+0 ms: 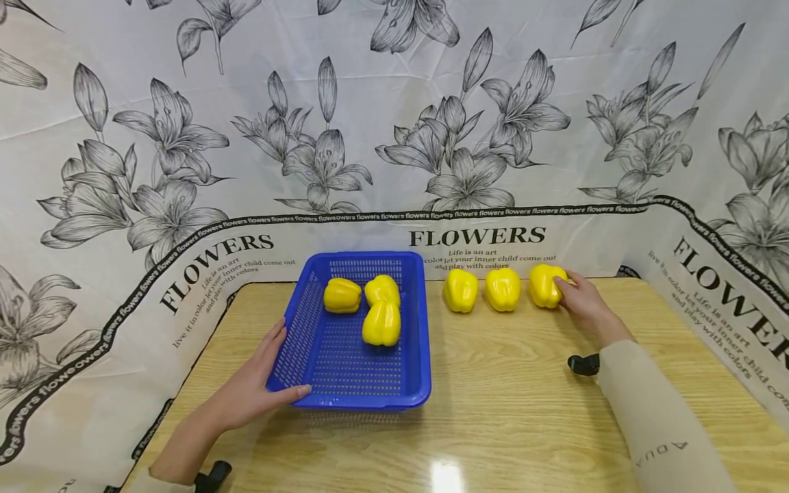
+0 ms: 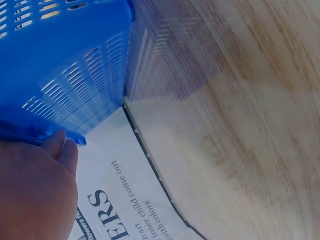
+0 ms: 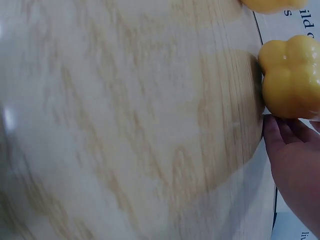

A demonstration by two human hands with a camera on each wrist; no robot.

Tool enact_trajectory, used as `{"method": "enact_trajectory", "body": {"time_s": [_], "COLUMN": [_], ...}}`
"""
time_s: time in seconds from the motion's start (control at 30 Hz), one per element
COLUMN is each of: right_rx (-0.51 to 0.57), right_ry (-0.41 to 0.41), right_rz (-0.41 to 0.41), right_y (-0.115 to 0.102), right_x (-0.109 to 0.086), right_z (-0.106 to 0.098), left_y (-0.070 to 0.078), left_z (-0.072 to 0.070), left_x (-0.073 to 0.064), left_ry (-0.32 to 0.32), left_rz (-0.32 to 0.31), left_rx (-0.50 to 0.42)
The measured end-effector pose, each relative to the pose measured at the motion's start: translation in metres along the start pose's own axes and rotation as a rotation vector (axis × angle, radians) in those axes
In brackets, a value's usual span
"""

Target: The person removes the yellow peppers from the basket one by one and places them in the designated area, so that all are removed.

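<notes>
Presently, my right hand [image 1: 581, 300] pinches the rightmost lobed yellow pepper [image 1: 542, 286]; my left hand [image 1: 249, 385] holds the rectangular blue plastic basket [image 1: 335, 370], well leftward.

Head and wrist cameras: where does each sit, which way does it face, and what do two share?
Head: worn on the head, facing forward and down at the blue basket and yellow peppers; left hand, right hand and sleeves show.
Left wrist: on that wrist, facing the basket's slotted side and tabletop; left hand, lower left.
Right wrist: on that wrist, facing tabletop and peppers; right hand, lower right.
Head and left wrist share the basket.
</notes>
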State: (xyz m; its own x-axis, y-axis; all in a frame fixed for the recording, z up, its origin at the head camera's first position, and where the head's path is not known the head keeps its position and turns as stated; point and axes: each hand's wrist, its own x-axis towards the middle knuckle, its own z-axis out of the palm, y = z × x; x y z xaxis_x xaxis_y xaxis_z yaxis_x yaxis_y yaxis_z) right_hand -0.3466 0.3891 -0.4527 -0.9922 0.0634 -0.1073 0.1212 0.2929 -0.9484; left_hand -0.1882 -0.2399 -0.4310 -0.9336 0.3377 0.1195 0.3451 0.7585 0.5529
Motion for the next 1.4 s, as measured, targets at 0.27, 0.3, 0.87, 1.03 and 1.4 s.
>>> {"method": "enact_trajectory", "body": {"time_s": [0.27, 0.3, 0.87, 1.03, 1.4], "right_rx": [-0.017, -0.040, -0.242, -0.255, -0.301], "right_ry": [-0.042, -0.042, -0.054, -0.069, -0.162], "right_rz": [0.003, -0.002, -0.123, -0.156, -0.225], "right_y": [-0.002, -0.002, -0.032, -0.042, -0.073], "right_x": [-0.010, -0.013, -0.062, -0.069, -0.086], "right_z": [-0.008, -0.009, -0.017, -0.009, 0.035], "left_y": [0.002, 0.002, -0.001, -0.001, 0.000], "left_z": [0.000, 0.000, 0.001, 0.002, 0.001], "left_x": [0.002, 0.001, -0.001, 0.000, 0.000], "left_ry": [-0.002, -0.001, 0.002, 0.005, 0.000], "left_rz": [-0.001, 0.002, -0.001, 0.005, 0.000], "left_rx": [0.001, 0.003, -0.004, -0.011, -0.018]}}
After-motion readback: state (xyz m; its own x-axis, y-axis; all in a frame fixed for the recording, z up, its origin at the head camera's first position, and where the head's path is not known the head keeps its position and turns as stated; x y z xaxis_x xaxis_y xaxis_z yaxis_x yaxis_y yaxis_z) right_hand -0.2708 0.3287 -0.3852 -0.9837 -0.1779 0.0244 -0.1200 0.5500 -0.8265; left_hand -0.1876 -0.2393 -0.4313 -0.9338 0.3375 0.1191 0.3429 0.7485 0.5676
